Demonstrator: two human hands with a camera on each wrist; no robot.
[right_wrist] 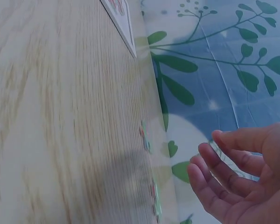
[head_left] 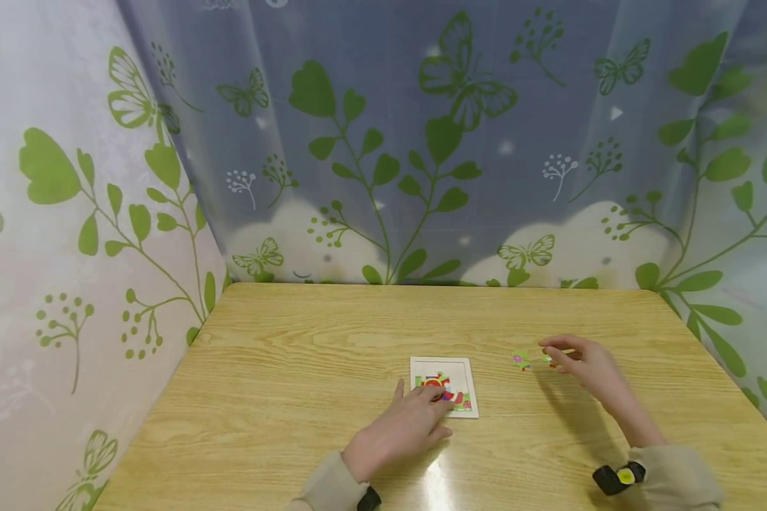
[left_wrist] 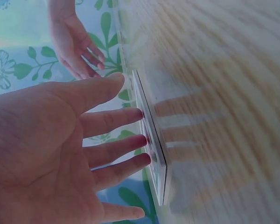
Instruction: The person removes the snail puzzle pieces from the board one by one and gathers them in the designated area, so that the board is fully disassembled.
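Note:
A square puzzle board point(head_left: 458, 372) with a white frame lies flat on the table, its lower part filled with colourful picture pieces and its upper part bare white. My left hand point(head_left: 404, 424) reaches over its lower left, fingers spread; in the left wrist view three fingertips rest at the face of the board point(left_wrist: 159, 163). To the right of the board lie loose puzzle pieces point(head_left: 521, 360), green with pink and red parts. Above them is my right hand point(head_left: 584, 360), its fingers loosely bent; in the right wrist view the hand point(right_wrist: 238, 172) holds nothing.
The wooden table point(head_left: 294, 355) reaches back to a blue curtain point(head_left: 383, 128) printed with green leaves and butterflies. Similar printed cloth point(head_left: 51, 248) hangs along the left side and on the right. A black wrist strap point(head_left: 616, 477) is on my right wrist.

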